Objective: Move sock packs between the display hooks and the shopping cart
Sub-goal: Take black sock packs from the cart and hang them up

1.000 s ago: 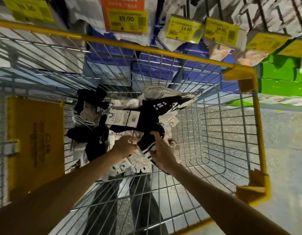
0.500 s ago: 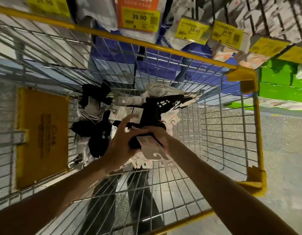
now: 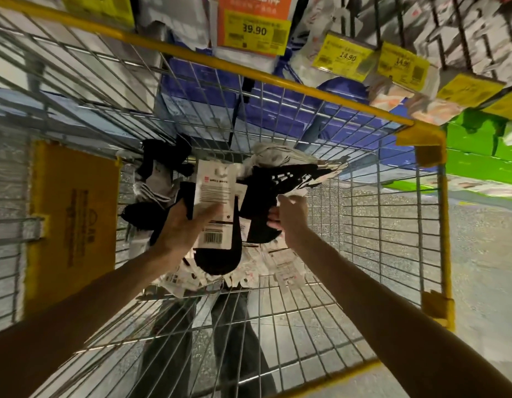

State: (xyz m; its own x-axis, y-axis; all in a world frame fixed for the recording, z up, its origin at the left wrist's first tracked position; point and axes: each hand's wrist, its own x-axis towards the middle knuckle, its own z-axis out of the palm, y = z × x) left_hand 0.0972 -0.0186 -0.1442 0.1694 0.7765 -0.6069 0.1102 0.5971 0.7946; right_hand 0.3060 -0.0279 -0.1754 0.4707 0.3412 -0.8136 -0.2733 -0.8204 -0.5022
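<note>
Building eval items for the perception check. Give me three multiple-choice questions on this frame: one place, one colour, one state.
1. Where is the sock pack with the barcode card?
A. On a display hook
B. Over the cart
C. On the floor

2. What colour is the cart's top rail?
A. Red
B. Silver
C. Yellow

3. What is the left hand doing?
A. Gripping the sock pack
B. Hanging empty
C. Holding the rail

Key:
1 B: the pack is held up inside the wire walls, with other packs lying below it.
2 C: the rail along the far edge is plainly yellow.
3 A: its thumb lies across the white card and the pack sits in its palm.
</note>
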